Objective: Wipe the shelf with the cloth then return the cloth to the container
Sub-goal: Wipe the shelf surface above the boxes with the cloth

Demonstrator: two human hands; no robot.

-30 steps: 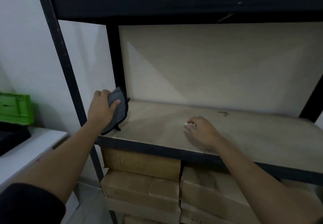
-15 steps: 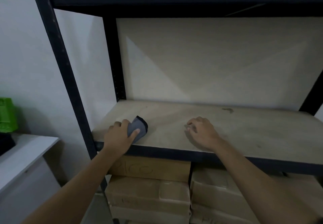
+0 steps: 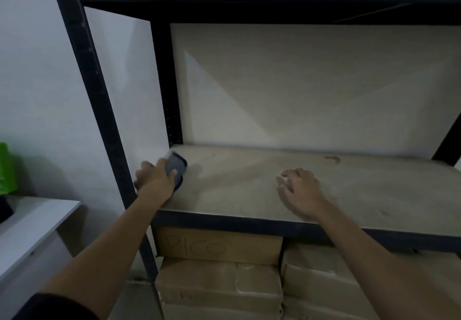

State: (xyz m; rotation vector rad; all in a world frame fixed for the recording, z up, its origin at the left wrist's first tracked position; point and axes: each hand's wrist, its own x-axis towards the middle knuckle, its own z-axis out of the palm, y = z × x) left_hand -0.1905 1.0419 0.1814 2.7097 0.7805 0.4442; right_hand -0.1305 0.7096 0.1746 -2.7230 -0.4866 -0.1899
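Note:
The shelf [image 3: 249, 185] is a pale, dusty wooden board in a black metal rack. My left hand [image 3: 153, 178] presses a folded grey cloth [image 3: 175, 166] with a dark edge onto the board's left end, near the back corner. Flat on the board right of centre lies my right hand [image 3: 300, 191], fingers spread and holding nothing. At the left edge of the view a bright green container [image 3: 6, 168] shows only in part.
Black uprights [image 3: 97, 100] frame the rack and a dark shelf spans above. Cardboard boxes [image 3: 217, 250] are stacked under the board. A white table [image 3: 32, 222] stands at the lower left. A dark stain [image 3: 333, 158] marks the board's back right.
My left hand brought the cloth down onto the board near the front edge, then slid it back toward the left rear corner. My right hand stayed put.

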